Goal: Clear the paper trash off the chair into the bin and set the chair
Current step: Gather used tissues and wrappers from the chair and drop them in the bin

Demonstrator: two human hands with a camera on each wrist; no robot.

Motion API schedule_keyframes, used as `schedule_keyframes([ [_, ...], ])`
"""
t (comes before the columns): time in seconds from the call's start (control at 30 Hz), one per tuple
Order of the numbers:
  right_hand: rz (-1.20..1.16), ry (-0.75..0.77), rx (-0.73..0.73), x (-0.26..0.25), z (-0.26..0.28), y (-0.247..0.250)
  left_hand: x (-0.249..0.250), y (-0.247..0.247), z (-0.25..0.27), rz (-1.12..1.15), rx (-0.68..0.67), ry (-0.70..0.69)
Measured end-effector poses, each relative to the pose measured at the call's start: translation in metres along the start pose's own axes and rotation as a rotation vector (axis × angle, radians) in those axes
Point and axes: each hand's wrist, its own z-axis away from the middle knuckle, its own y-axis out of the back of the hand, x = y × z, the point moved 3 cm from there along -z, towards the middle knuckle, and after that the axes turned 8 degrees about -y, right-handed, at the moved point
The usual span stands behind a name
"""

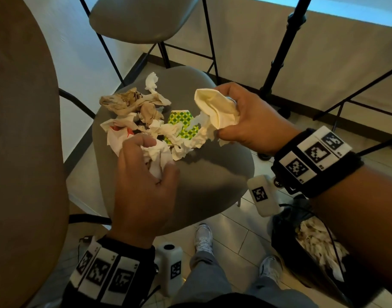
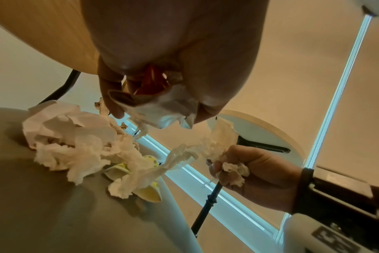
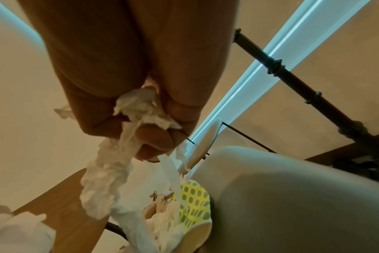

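Observation:
A grey padded chair seat [image 1: 212, 174] carries a heap of crumpled paper trash [image 1: 132, 112]: brown and white napkins and a crushed green-dotted paper cup [image 1: 181, 121]. My left hand [image 1: 146, 174] grips a wad of white tissue [image 1: 157, 158] at the heap's near edge; the left wrist view shows that wad [image 2: 169, 106] bunched in the curled fingers. My right hand [image 1: 246, 121] holds a cream napkin [image 1: 217, 110] and a twisted strip of white tissue [image 3: 106, 174] that trails down to the heap. A black-lined bin [image 1: 312, 247] with white paper in it stands on the floor at lower right.
A round wooden table edge [image 1: 24, 130] fills the left. A second grey chair [image 1: 141, 18] stands beyond the seat. Black metal table legs [image 1: 279, 54] rise at the right. My feet in white shoes [image 1: 204, 238] stand on the tiled floor beside the bin.

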Motion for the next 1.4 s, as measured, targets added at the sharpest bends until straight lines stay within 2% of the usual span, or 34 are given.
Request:
schedule_keyframes([
  [0.1,-0.025,-0.024,0.019,0.008,0.015,0.006,0.007,0.0,0.0,-0.006,-0.008,-0.053],
  [0.23,-0.064,-0.059,0.133,0.017,0.048,0.033,0.031,0.001,-0.006,0.081,-0.009,-0.115],
  [0.37,-0.164,-0.095,0.26,0.036,0.109,0.076,0.08,-0.007,-0.017,0.161,-0.062,-0.245],
  [0.47,-0.197,-0.147,0.37,0.07,0.168,0.106,0.106,-0.038,-0.024,0.135,-0.157,-0.308],
  [0.57,-0.174,-0.276,0.495,0.111,0.232,0.129,0.131,-0.093,-0.023,0.197,-0.336,-0.275],
  [0.73,-0.178,-0.462,0.692,0.199,0.331,0.135,0.204,-0.2,0.028,0.463,-0.544,-0.518],
  [0.8,-0.255,-0.553,0.751,0.247,0.363,0.127,0.219,-0.253,0.049,0.582,-0.677,-0.498],
  [0.9,-0.362,-0.68,0.794,0.317,0.4,0.108,0.228,-0.338,0.082,0.59,-0.853,-0.481],
  [1.0,-0.453,-0.814,0.803,0.381,0.418,0.081,0.232,-0.416,0.124,0.553,-1.042,-0.472],
  [1.13,-0.571,-0.985,0.819,0.471,0.421,0.036,0.211,-0.503,0.183,0.385,-1.282,-0.441],
  [1.3,-0.828,-1.153,0.899,0.553,0.408,-0.006,0.181,-0.565,0.232,0.231,-1.408,-0.439],
  [1.4,-1.138,-1.193,0.933,0.579,0.396,-0.016,0.159,-0.587,0.25,0.125,-1.539,-0.38],
])
